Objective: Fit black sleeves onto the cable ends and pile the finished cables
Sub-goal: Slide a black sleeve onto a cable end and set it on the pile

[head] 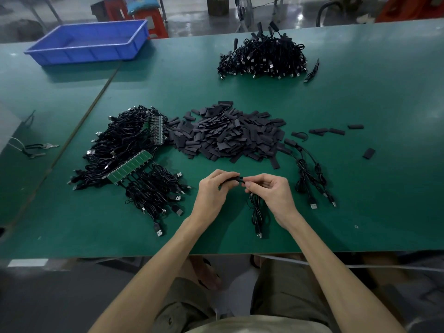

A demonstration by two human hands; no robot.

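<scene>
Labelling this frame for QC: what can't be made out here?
Head view only:
- How far the sleeve sits on the cable: fingers of the left hand and right hand cover the joint.
- Far pile: too small and dark to tell which ends are sleeved.
- Tool at far left: dim, too small to identify.
- Green boards: markings too small.

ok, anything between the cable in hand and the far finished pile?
Yes: the sleeve heap lies straight between the cable and the far pile. It is low, so lifting the cable over it probably clears. Nothing else visible stands in that line.
</scene>
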